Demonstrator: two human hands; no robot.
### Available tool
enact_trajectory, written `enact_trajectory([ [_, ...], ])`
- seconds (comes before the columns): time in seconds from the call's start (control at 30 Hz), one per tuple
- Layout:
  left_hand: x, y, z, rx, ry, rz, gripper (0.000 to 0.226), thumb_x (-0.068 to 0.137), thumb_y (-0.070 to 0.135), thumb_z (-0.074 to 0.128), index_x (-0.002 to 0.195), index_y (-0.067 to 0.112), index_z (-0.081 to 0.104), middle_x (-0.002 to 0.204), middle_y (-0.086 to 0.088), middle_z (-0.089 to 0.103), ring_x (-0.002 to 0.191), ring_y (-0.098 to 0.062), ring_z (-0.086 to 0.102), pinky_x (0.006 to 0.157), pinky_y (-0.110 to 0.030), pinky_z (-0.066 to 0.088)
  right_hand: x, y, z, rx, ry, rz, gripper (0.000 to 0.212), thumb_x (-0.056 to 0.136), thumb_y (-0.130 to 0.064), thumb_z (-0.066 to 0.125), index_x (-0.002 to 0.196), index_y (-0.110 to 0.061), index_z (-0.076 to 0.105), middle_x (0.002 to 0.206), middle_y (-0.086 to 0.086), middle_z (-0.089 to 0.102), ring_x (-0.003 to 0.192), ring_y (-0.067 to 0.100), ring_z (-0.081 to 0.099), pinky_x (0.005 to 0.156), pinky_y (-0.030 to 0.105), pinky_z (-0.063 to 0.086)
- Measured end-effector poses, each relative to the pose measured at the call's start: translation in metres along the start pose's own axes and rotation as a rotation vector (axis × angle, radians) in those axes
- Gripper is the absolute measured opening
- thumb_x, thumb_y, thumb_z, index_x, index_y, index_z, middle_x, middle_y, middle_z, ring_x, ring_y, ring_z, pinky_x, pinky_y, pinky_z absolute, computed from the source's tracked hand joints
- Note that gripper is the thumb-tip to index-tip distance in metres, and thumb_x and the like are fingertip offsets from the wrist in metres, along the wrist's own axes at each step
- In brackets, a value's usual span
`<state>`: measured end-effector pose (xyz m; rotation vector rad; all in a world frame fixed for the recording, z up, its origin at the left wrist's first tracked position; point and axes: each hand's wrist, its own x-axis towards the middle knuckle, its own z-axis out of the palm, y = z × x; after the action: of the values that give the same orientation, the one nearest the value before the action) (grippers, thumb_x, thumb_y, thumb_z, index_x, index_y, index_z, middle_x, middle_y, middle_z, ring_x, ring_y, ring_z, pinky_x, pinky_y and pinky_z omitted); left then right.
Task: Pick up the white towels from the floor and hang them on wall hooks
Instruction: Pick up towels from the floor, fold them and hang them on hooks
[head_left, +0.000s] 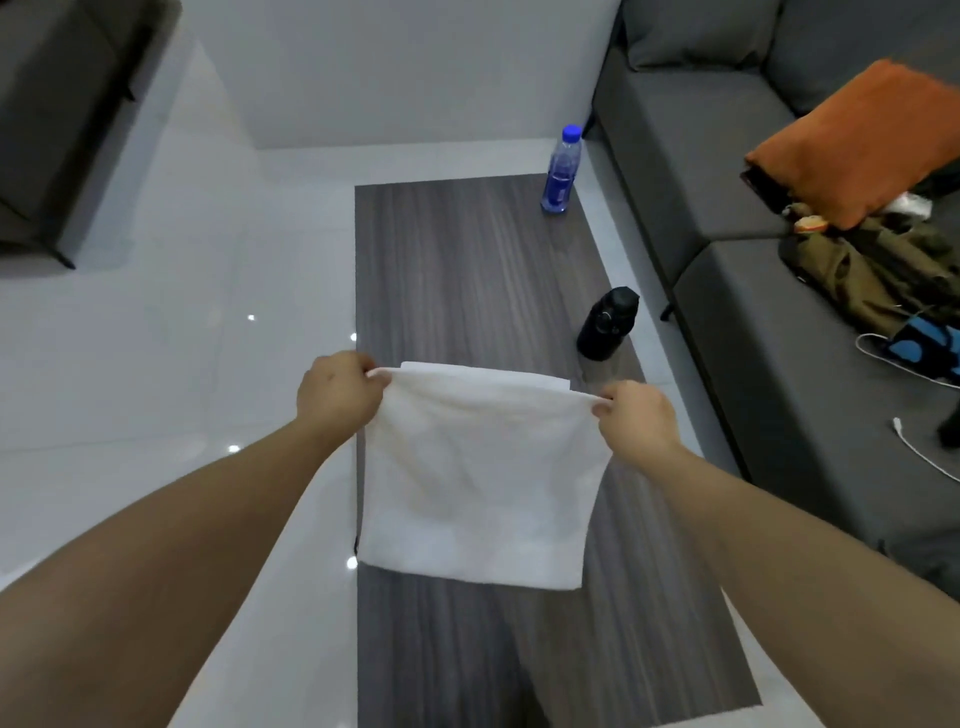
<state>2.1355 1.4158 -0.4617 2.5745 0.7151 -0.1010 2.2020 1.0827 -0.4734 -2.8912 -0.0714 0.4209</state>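
A white towel (480, 473), folded double, hangs spread out above the dark wooden table (457, 260). My left hand (337, 395) pinches its upper left corner. My right hand (636, 421) pinches its upper right corner. The towel's top edge is stretched between both hands and its lower edge hangs free over the tabletop. No wall hooks show in this view.
A clear water bottle with a blue cap (561, 171) stands at the table's far right. A black bottle (605, 325) stands near the right edge. A grey sofa (727, 291) with an orange cushion (862, 140), clothes and cables lies to the right. Glossy white floor (156, 364) spreads left.
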Motion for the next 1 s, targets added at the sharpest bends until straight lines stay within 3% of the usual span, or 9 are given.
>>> enact_trajectory([
  [0.13,0.042,0.002,0.035,0.013,-0.026,-0.089,0.044,0.087,0.032,0.063,0.128,0.018,0.055,0.115,-0.007,0.066,0.105,-0.032,0.06,0.084,-0.036,0.047,0.052,-0.001,0.02,-0.013,0.049,-0.038,0.018,0.09,-0.021,0.057,0.106,-0.014,0.057,0.092,0.013,0.063,0.09,0.034,0.059,0.063,0.032,0.04],
  [0.27,0.031,-0.026,0.093,0.004,-0.209,-0.184,0.046,0.086,0.029,0.061,0.129,0.014,0.054,0.117,-0.011,0.064,0.104,-0.033,0.06,0.082,-0.036,0.049,0.045,0.023,0.076,0.091,-0.136,0.017,0.02,0.091,-0.018,0.056,0.106,-0.006,0.059,0.092,0.013,0.066,0.084,0.031,0.064,0.065,0.035,0.053],
  [0.33,0.012,-0.046,0.123,0.007,-0.302,-0.256,0.045,0.086,0.032,0.065,0.126,0.014,0.056,0.118,-0.01,0.064,0.106,-0.031,0.059,0.082,-0.034,0.048,0.028,0.037,0.115,0.121,-0.26,0.123,0.016,0.092,-0.018,0.057,0.102,-0.006,0.061,0.096,0.012,0.068,0.085,0.029,0.064,0.071,0.037,0.056],
  [0.47,-0.035,-0.086,0.175,0.005,-0.424,-0.405,0.059,0.087,0.033,0.067,0.138,0.01,0.048,0.133,-0.015,0.055,0.12,-0.033,0.053,0.098,-0.039,0.045,-0.015,0.047,0.184,0.256,-0.452,0.355,0.049,0.093,-0.026,0.062,0.137,-0.011,0.051,0.13,0.012,0.061,0.117,0.03,0.058,0.097,0.037,0.05],
  [0.6,-0.076,-0.121,0.203,-0.098,-0.388,-0.636,0.069,0.084,0.03,0.07,0.139,0.003,0.038,0.129,-0.021,0.05,0.116,-0.038,0.053,0.097,-0.045,0.047,-0.055,0.044,0.225,0.46,-0.415,0.647,0.059,0.082,-0.036,0.072,0.131,-0.01,0.052,0.126,0.009,0.061,0.109,0.029,0.059,0.089,0.035,0.05],
  [0.77,-0.118,-0.119,0.228,-0.787,-0.433,-1.24,0.056,0.082,0.03,0.077,0.124,0.002,0.053,0.114,-0.017,0.062,0.097,-0.032,0.063,0.077,-0.044,0.057,-0.083,0.017,0.247,0.611,-0.186,1.209,0.084,0.071,-0.051,0.078,0.135,-0.008,0.042,0.134,0.016,0.046,0.112,0.035,0.055,0.092,0.044,0.049],
  [0.83,-0.127,-0.104,0.243,-1.043,-0.528,-1.319,0.05,0.088,0.031,0.071,0.127,0.006,0.052,0.12,-0.015,0.059,0.105,-0.03,0.06,0.085,-0.043,0.054,-0.091,-0.003,0.257,1.016,-0.149,1.414,0.072,0.073,-0.041,0.081,0.131,-0.009,0.051,0.13,0.011,0.056,0.109,0.029,0.058,0.099,0.045,0.048],
  [0.9,-0.132,-0.09,0.256,-1.193,-0.544,-1.336,0.045,0.093,0.029,0.065,0.129,0.007,0.051,0.125,-0.013,0.058,0.108,-0.028,0.057,0.091,-0.041,0.05,-0.099,-0.023,0.263,1.496,-0.316,1.463,0.048,0.085,-0.028,0.074,0.126,-0.01,0.057,0.127,0.01,0.061,0.111,0.024,0.058,0.106,0.043,0.043],
  [1.0,-0.133,-0.079,0.26,-1.284,-0.438,-1.318,0.032,0.097,0.018,0.058,0.127,0.007,0.055,0.122,-0.015,0.062,0.098,-0.027,0.062,0.079,-0.037,0.052,-0.1,-0.048,0.266,1.65,-0.483,1.388,0.033,0.093,-0.018,0.064,0.123,-0.007,0.057,0.124,0.015,0.062,0.117,0.027,0.057,0.108,0.043,0.041],
])
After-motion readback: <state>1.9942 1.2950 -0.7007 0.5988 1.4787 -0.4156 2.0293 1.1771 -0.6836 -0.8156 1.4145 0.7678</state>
